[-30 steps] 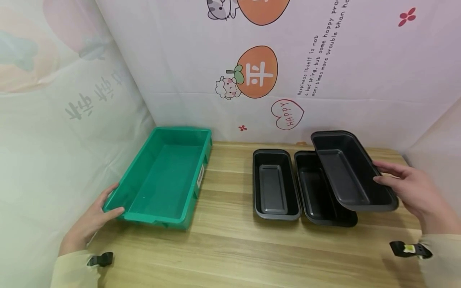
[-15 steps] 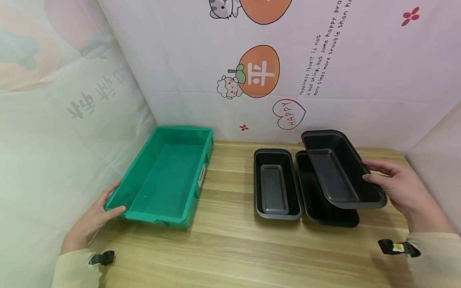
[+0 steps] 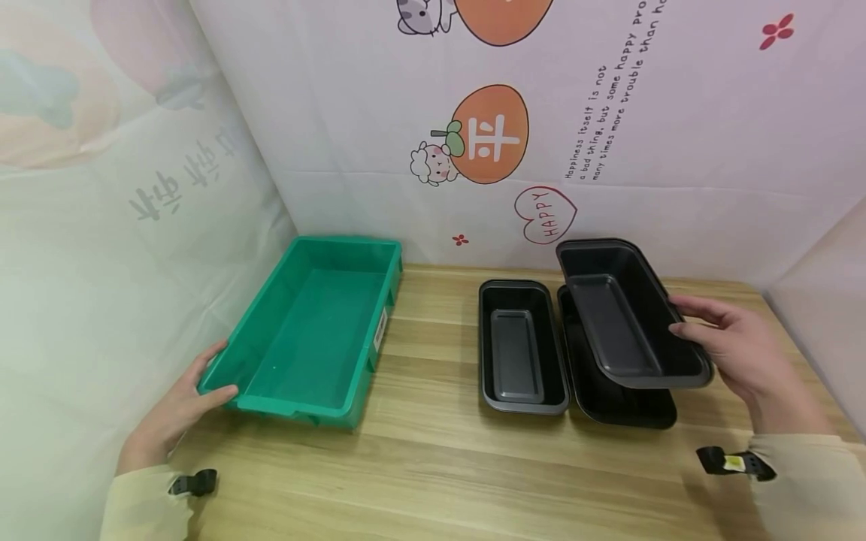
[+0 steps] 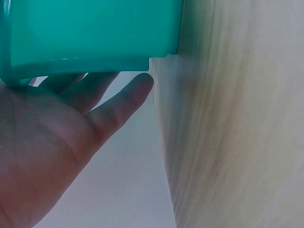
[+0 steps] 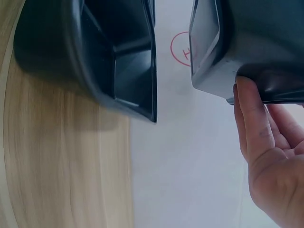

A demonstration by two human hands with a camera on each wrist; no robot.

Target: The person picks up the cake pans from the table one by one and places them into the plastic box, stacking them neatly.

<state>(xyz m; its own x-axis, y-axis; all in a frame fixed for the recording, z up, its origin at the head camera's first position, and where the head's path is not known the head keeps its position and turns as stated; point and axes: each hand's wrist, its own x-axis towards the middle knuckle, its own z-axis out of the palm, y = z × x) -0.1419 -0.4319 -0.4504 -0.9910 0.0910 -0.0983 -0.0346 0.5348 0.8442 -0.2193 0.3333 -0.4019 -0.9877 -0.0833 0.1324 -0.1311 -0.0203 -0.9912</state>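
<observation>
At the left of the head view my left hand (image 3: 172,413) holds the near left corner of a green plastic tray (image 3: 375,376). Its thumb lies at the front rim and its fingers are along the outer left side; the left wrist view shows them against the green wall (image 4: 95,35). My right hand (image 3: 740,353) grips the right side of a black loaf pan (image 3: 612,323), thumb over the rim, fingers underneath. This pan is tilted above a second black loaf pan (image 3: 625,402), partly hiding it. A third loaf pan (image 3: 516,353) stands just left of the second.
Everything rests on a wooden table (image 3: 433,451). A printed white cloth (image 3: 352,135) hangs behind it, with more cloth at the left and right sides. In the right wrist view the lower pan (image 5: 45,42) sits beside the raised pan (image 5: 270,42), a gap between them.
My right hand has moved left with the loaf pan, which now hangs more squarely over the second pan. My left hand and the green tray have stayed in place.
</observation>
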